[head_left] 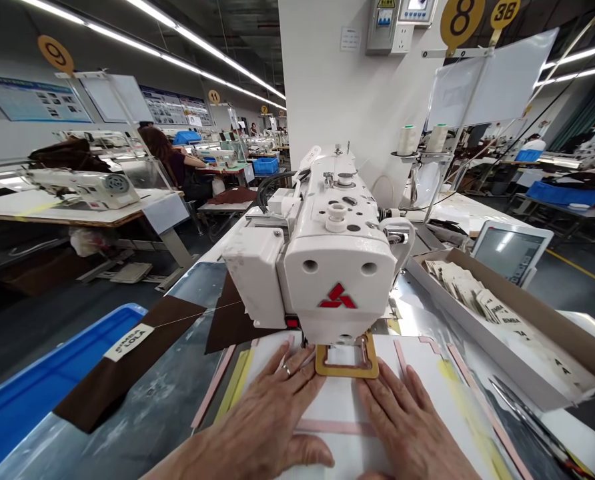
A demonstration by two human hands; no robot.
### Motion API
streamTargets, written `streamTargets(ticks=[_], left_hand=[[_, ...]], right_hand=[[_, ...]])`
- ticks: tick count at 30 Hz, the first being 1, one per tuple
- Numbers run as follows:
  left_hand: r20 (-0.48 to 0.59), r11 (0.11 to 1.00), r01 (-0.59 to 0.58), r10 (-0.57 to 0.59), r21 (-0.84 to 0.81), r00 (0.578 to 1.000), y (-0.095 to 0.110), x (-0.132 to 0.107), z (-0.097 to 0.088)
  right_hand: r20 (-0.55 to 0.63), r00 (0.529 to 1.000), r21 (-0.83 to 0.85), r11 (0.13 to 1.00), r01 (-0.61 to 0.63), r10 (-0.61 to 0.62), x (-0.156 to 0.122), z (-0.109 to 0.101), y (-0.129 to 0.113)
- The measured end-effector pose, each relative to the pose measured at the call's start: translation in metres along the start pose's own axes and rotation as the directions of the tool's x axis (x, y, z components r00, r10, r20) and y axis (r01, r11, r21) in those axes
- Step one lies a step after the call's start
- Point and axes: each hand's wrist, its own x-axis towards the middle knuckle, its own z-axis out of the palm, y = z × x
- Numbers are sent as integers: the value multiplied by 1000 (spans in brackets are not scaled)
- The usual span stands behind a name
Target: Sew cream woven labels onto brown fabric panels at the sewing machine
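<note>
Both of my hands lie flat on a white template board (342,407) edged with pink and yellow strips, under the head of a white sewing machine (335,280). My left hand (272,407) has its fingers stretched toward the left side of a brass-coloured clamp frame (347,371). On the frame's right side, my right hand (402,413) spreads its fingers, holding nothing. Left of the machine lies a dark brown fabric piece (127,367) bearing a white label (129,342) printed BIMBA LOLA. A thread runs from the label toward the machine.
An open cardboard box (517,327) of printed labels stands at right, with a tablet screen (510,250) behind it. Metal tweezers or scissors (532,420) lie near the box. A blue bin (62,367) sits at left. Another person (170,157) sits among machines in the background.
</note>
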Motion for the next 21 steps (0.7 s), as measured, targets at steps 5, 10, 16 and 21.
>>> streamTargets(ticks=[5,10,16,21], left_hand=[[-43,999,-25,26,31,999,3,-7,9],[-62,997,-70,71,22,995,3,-6,10],[-88,998,-59,58,-9,994,-1,4,6],[-59,999,-38,36,-19,998,0,3,7]], right_hand=[[68,998,34,999,-12,9,-9,4,-2],[113,993,81,996,-32,23,-15,10,-6],[75,993,112,989,-97,89,-22,21,-11],[61,995,117,989,-89,82,-20,19,-9]])
